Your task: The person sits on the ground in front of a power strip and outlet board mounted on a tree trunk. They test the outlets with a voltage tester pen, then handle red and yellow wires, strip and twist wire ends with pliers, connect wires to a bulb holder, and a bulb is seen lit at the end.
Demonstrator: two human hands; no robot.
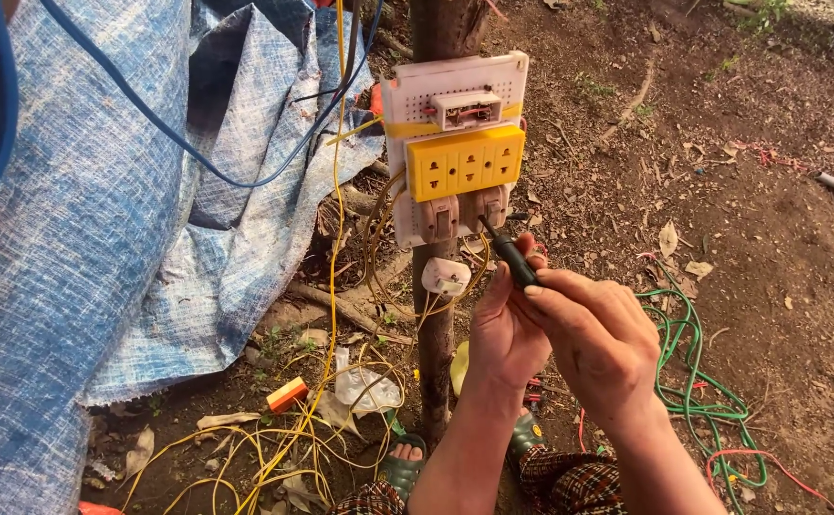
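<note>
Your right hand (596,336) pinched the black screwdriver (507,252), tip angled into the white board (407,105) fitting for reach; your left hand (505,329) cupped behind, fingers loosely steadying the shaft.

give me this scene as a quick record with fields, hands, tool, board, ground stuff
setting: outdoors, bare soil with dry leaves
right hand: grips a dark-handled screwdriver, tip at the board's lower right fitting
left hand: raised beside the right hand, fingers at the screwdriver handle
board: white perforated panel fixed to an upright wooden post
on board: yellow socket block
wiring: yellow wires down to the ground, blue cable across a blue tarp
ground: green cable coil
</note>
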